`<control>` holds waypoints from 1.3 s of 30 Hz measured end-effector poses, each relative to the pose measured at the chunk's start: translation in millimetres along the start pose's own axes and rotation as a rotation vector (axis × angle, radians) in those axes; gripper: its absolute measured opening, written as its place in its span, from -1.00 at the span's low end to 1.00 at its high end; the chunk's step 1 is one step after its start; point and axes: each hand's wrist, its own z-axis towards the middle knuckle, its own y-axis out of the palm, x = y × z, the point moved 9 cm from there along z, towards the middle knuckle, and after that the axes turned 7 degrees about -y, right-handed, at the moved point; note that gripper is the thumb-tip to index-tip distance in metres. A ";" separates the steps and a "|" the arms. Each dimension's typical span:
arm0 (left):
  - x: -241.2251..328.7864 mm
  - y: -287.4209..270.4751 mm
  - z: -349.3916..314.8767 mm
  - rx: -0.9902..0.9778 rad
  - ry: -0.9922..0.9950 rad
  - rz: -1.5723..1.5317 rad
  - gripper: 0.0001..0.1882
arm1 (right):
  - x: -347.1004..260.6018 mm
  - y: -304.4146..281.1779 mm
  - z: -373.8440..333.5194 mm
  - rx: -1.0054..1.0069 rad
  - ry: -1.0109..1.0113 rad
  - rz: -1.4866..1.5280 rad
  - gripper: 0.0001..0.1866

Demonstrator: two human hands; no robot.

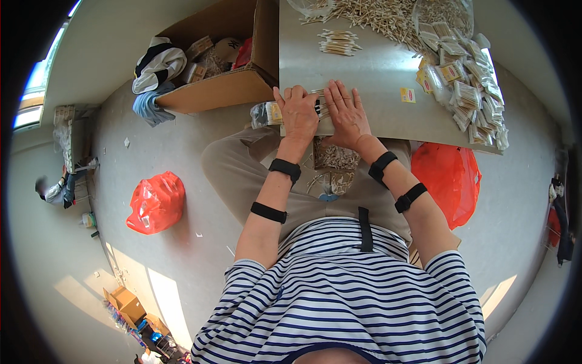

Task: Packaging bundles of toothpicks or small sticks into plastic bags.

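Observation:
At the near edge of the metal table (376, 115), my left hand (298, 115) is closed, its fingers bent. What they hold is hidden. My right hand (347, 115) lies nearly flat beside it, fingers stretched forward. A small bunch of cotton swabs (322, 102) shows in the gap between the two hands, partly covered by them. Left of my left hand are clear packets with a yellow label (273, 113). Farther up the table lies a loose bundle of swabs (338, 42). One yellow label card (407, 95) rests to the right of my right hand.
A big heap of loose swabs (376, 15) covers the table's far side. Filled swab packets (467, 91) pile up along its right edge. An open cardboard box (218, 91) stands at left. Red plastic bags (156, 203) sit on the floor. More swabs (336, 156) are below the table edge.

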 end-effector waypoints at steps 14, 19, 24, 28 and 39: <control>-2.7 7.6 -4.3 -0.017 -0.035 0.013 -0.77 | 0.8 1.0 0.6 -0.002 0.015 0.024 0.51; 0.1 7.9 -7.5 -0.034 -0.030 -0.003 -0.77 | 1.7 1.4 0.6 0.004 0.015 0.016 0.50; 1.2 8.1 -10.5 -0.079 -0.024 0.073 -0.78 | 1.5 2.2 0.3 0.000 0.015 0.015 0.49; -4.7 3.0 -1.3 -0.056 -0.051 0.063 -0.79 | 1.6 1.6 -0.9 -0.002 0.000 0.001 0.49; -4.0 9.7 -0.2 -0.061 -0.029 0.038 -0.81 | 1.8 0.8 -0.5 0.008 0.005 0.030 0.52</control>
